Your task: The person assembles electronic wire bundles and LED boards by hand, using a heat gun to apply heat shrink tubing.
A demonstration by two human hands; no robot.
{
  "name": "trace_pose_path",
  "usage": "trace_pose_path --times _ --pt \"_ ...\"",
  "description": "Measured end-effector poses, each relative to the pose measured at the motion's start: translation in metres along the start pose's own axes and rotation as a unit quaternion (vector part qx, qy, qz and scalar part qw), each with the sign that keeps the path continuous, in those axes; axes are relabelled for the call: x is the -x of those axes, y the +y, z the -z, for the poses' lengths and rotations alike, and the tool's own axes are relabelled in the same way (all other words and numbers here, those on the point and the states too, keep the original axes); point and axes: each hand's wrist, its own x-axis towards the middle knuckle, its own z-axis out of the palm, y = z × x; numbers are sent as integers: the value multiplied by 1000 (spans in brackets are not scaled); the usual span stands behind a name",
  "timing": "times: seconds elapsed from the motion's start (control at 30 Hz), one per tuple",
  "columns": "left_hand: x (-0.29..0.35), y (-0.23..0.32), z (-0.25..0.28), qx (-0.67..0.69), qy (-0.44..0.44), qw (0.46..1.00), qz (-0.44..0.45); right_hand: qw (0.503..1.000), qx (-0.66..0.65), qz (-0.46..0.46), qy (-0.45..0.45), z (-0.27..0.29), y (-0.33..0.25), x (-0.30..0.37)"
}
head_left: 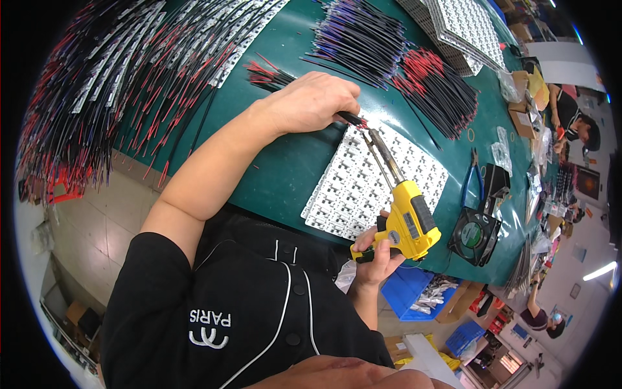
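My left hand (312, 102) is closed round a bundle of black wires (352, 119). Its red tips meet the far edge of a white circuit-board panel (353, 185) lying on the green table; more red-ended wires (269, 75) stick out behind the hand. A yellow soldering gun (409, 220) sits in my right hand (381, 260), fingers wrapped round its handle. The gun's long metal tip slants up and away, reaching the wire ends beside my left fingers. Whether tip and wires touch is too small to tell.
Boards with attached wires (162, 71) cover the table's left. Loose wire bundles (440, 94) lie at the back, near stacked white panels (470, 29). On the right are blue-handled pliers (478, 181) and a black fan (475, 236). A blue bin (402, 295) stands below the edge. Other people work beyond.
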Motion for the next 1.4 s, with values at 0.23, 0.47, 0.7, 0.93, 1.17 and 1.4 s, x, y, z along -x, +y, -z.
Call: trace_pose_path --times 0.23,0.47,0.7,0.93,1.17,1.4 --pt "4 1 11 46 128 990 19 999 -49 2 0 -2 -9 -1" --pt "17 33 40 142 140 972 128 998 -58 13 12 6 -5 9" --pt "21 31 -7 210 32 967 138 999 -40 0 19 0 -10 20" --pt "18 36 3 139 -9 959 247 999 -33 -14 24 1 0 23" --pt "20 30 -6 153 15 965 212 999 -36 -25 12 -2 3 21" --pt "21 27 -8 132 15 970 205 999 -37 -34 12 -3 5 20"
